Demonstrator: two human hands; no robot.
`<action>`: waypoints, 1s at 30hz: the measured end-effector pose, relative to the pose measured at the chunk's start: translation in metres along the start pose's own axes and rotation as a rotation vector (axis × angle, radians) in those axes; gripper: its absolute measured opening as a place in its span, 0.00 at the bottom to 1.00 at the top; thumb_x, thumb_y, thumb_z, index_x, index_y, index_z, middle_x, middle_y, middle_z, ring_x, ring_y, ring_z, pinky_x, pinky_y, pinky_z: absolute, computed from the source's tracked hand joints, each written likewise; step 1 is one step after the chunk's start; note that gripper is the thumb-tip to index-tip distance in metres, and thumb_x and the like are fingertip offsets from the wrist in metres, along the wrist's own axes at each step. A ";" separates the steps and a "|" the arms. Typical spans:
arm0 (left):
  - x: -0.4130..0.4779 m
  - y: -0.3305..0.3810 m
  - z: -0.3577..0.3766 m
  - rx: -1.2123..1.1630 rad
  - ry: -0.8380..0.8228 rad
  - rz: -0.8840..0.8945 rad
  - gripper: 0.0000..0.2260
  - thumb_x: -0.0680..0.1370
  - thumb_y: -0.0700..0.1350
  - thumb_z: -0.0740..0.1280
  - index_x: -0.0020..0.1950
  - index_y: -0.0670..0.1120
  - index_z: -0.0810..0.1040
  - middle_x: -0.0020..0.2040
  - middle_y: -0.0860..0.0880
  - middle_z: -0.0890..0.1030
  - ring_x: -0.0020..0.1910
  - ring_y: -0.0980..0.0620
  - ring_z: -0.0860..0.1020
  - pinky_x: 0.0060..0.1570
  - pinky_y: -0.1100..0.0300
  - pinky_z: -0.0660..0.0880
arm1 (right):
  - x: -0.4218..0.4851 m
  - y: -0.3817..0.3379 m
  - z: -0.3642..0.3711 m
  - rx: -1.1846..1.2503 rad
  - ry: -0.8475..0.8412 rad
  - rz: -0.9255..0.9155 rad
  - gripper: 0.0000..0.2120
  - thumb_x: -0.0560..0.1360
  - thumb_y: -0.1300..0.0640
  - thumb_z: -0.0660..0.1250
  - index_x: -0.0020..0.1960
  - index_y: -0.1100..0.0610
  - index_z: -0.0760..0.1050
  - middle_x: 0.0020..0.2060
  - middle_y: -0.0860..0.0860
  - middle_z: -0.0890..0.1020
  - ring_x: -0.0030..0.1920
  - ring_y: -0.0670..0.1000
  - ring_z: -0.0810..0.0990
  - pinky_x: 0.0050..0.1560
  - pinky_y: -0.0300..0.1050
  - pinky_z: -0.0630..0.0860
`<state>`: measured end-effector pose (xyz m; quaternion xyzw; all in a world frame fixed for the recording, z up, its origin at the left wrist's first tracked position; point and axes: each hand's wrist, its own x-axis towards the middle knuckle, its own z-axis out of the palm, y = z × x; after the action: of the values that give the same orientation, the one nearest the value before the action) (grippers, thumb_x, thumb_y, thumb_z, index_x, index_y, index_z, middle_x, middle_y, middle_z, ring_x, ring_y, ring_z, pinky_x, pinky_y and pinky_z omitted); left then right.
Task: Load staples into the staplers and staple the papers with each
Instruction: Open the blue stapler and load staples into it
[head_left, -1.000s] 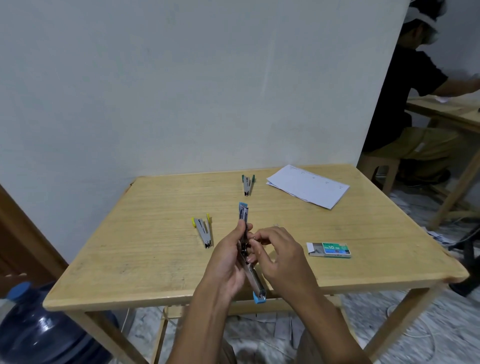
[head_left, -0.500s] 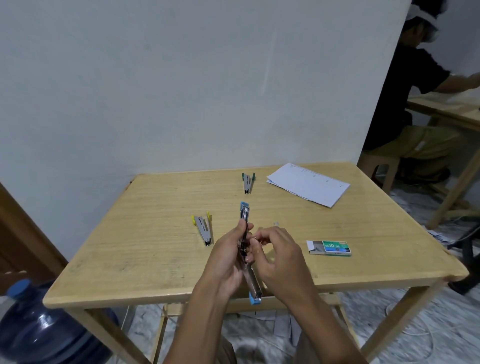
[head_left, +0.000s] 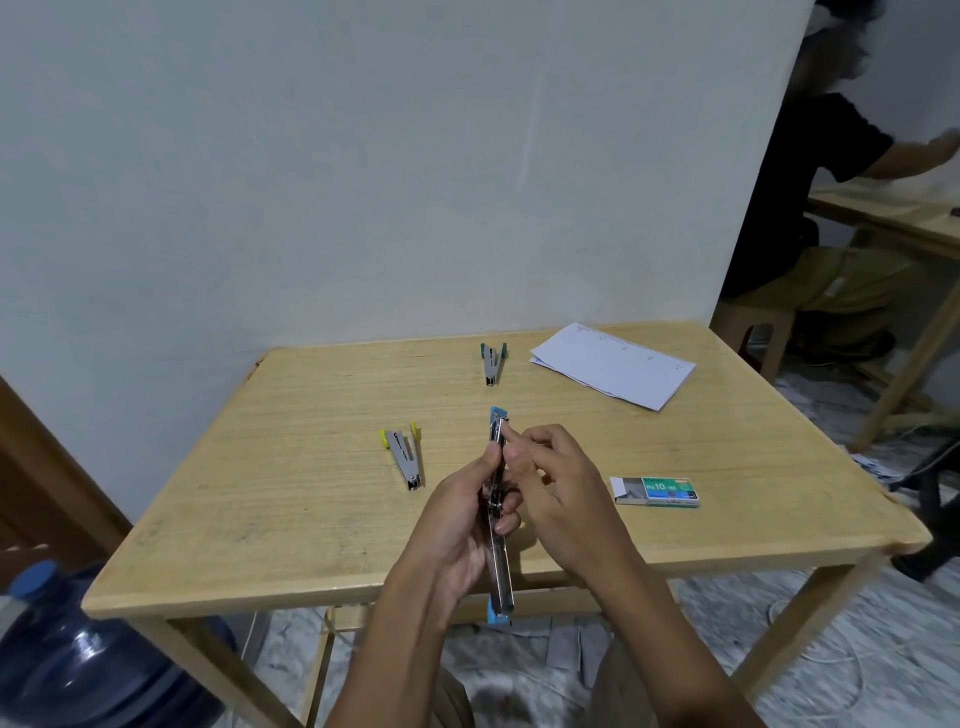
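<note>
Blue stapler (head_left: 501, 577): swung open into one long line. I hold it over the near edge of the table (head_left: 311, 519), far blue tip above the wood and near blue tip hanging past the edge toward me.
My left hand (head_left: 457, 525): fingers curled round the stapler's middle from the left, gripping it.
My right hand (head_left: 561, 488): fingers bent, with thumb and index fingertip (head_left: 511, 434) pinched on the upper arm just below the far tip. Whether staples lie under them, I cannot tell.
Staple box (head_left: 657, 491): green, tray slid partly out, lying right of my hands and apart from them.
Yellow stapler (head_left: 405, 454): lying splayed open to the left of my hands.
Green stapler (head_left: 492, 361): farther back, also splayed.
Papers (head_left: 613, 371): white stack, far right corner.
Water bottle (head_left: 78, 665): blue, on the floor at lower left.
</note>
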<state>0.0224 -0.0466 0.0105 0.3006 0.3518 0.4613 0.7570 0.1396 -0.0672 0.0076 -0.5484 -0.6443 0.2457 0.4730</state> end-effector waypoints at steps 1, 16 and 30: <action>0.001 0.000 -0.001 0.002 0.002 -0.002 0.16 0.81 0.48 0.64 0.59 0.36 0.78 0.30 0.47 0.71 0.27 0.55 0.67 0.23 0.64 0.64 | 0.000 -0.001 -0.001 0.017 0.004 0.013 0.17 0.82 0.44 0.58 0.64 0.48 0.80 0.51 0.41 0.74 0.38 0.39 0.81 0.46 0.42 0.79; -0.001 0.008 0.002 0.083 -0.010 0.040 0.13 0.80 0.48 0.65 0.54 0.40 0.83 0.33 0.48 0.72 0.28 0.55 0.67 0.23 0.65 0.64 | 0.003 -0.017 -0.002 0.448 0.013 0.176 0.12 0.82 0.48 0.57 0.54 0.45 0.80 0.52 0.47 0.77 0.39 0.30 0.75 0.43 0.24 0.70; 0.000 0.013 0.003 0.020 0.024 0.012 0.09 0.80 0.46 0.64 0.49 0.40 0.78 0.34 0.48 0.72 0.26 0.55 0.67 0.21 0.65 0.63 | 0.003 0.007 -0.001 0.085 -0.021 0.068 0.36 0.71 0.24 0.48 0.57 0.45 0.82 0.55 0.34 0.75 0.61 0.40 0.74 0.60 0.45 0.72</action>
<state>0.0185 -0.0419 0.0223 0.3047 0.3637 0.4659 0.7469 0.1443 -0.0627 0.0028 -0.5469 -0.6192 0.2945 0.4804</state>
